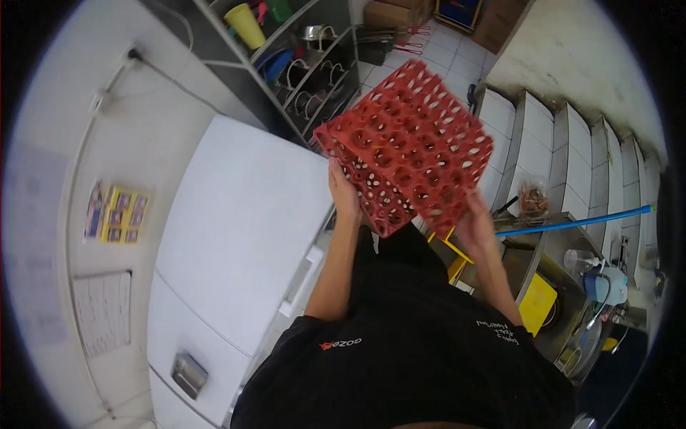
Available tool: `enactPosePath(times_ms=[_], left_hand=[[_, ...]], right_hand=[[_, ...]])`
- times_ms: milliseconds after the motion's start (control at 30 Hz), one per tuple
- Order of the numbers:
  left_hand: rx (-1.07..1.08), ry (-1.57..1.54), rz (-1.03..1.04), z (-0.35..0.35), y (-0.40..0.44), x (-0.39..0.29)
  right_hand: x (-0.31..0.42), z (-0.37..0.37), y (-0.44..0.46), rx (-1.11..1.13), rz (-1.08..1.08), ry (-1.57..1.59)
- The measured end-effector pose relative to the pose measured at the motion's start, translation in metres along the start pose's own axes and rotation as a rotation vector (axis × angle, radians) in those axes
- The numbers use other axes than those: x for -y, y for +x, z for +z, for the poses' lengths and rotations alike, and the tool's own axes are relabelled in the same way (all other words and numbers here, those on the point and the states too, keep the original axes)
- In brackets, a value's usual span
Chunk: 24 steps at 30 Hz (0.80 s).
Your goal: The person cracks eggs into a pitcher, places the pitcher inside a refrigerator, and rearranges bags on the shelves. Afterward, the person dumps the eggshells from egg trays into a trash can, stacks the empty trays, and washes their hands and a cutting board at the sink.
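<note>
Two red plastic trays (pixel 407 146) with rows of round holes are held up in front of me, overlapping at an angle to each other. My left hand (pixel 344 191) grips the lower left edge, its fingers mostly hidden behind the plastic. At the lower right edge, my right hand (pixel 475 225) is closed on the trays, slightly blurred. Whether the trays are nested or only touching cannot be made out.
A white appliance (pixel 243 214) stands at the left, with a metal container (pixel 189 375) on it. Metal shelves (pixel 286 71) hold pots and cups behind. Tiled steps (pixel 557 143), a blue pole (pixel 572 222) and a sink area (pixel 579 350) are at the right.
</note>
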<state>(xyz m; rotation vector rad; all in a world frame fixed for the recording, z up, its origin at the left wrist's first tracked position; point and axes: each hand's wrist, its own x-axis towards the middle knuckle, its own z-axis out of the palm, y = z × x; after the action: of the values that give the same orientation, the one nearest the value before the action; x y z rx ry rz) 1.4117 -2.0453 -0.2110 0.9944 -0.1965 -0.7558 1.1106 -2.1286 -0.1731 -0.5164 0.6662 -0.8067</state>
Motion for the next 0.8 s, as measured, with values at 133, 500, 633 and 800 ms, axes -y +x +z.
enactPosePath(times_ms=[133,500,633,800], left_hand=[[0.113,0.015,-0.207,0.047,0.074,-0.045],[0.331,0.226,-0.296,0.164,0.288,0.047],[0.244,-0.003,-0.512,0.226,0.343,0.084],[0.191,-0.005,-0.536,0.271,0.405,0.118]], right_hand=[[0.100,0.023,0.053,-0.070,-0.098,-0.185],[0.198,-0.013,0.313,-0.084,0.105,-0.732],[0.247,-0.050,0.390,-0.040,-0.110,-1.202],[0.264,-0.076,0.480,-0.119,-0.222,-1.151]])
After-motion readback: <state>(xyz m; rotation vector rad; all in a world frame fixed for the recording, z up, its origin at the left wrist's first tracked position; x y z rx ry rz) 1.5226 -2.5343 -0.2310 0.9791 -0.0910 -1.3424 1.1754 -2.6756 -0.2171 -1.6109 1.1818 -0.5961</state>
